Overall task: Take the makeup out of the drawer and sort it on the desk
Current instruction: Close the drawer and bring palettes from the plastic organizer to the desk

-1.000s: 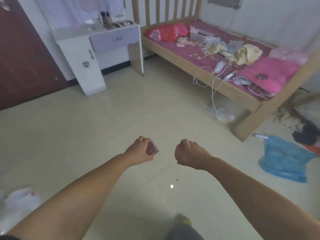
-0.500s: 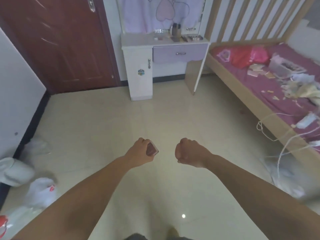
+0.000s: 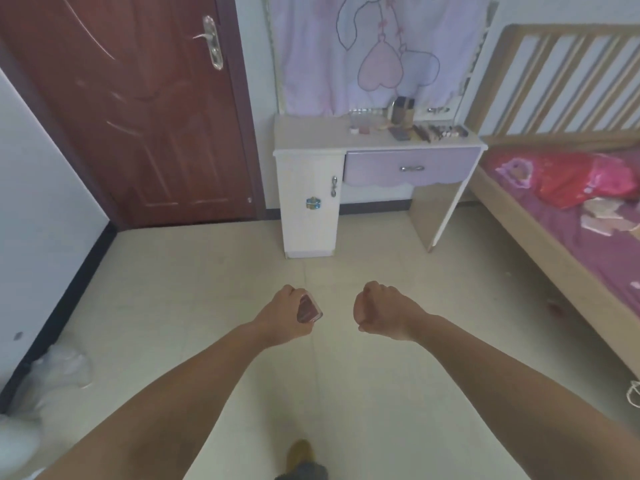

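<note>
My left hand (image 3: 282, 315) grips a small pinkish-red flat case (image 3: 308, 309); my right hand (image 3: 381, 311) is fisted, seemingly empty. The closed lilac drawer (image 3: 412, 167) of the white desk (image 3: 311, 140) lies well ahead, so I should set the case down first, then pull its handle squarely.

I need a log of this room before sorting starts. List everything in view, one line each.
door: one, dark red-brown, closed, far left
desk: one, white, against far wall
drawer: one, lilac, closed, under the desk top
makeup items: several, mixed colours, right part of desk top
curtain: one, pale lilac with hearts, above desk
bed: one, wooden frame, magenta sheet, right
plastic bag: one, white, floor at left
compact case: one, pinkish, in left hand
left hand: grips the compact case
right hand: fist, nothing visible in it
</note>
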Available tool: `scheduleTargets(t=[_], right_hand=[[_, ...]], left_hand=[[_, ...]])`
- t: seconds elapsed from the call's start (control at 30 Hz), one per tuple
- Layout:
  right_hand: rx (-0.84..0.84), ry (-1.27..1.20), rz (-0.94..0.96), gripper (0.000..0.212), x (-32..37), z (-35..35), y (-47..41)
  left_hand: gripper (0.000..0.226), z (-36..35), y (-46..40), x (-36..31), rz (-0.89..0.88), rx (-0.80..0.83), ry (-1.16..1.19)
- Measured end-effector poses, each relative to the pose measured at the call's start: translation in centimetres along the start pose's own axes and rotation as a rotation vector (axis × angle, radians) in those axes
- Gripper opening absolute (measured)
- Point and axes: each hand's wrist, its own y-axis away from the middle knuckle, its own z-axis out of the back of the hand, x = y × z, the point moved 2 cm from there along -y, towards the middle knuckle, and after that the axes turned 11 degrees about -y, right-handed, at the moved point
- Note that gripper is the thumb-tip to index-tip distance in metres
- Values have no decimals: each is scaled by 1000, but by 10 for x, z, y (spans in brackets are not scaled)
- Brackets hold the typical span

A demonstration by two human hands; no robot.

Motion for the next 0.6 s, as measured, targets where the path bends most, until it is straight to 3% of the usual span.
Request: scheduleTargets(t=[0.2, 0.33, 0.6], right_hand=[[-33, -52, -33, 59, 9, 70, -135], [-38, -36, -52, 50, -13, 105, -217], [-46, -4, -33, 51, -61, 202, -412]], left_hand=[[57, 73, -145, 38, -34, 19, -12], [56, 99, -239, 47, -87, 25, -25], [54, 148, -449, 54, -85, -16, -13]])
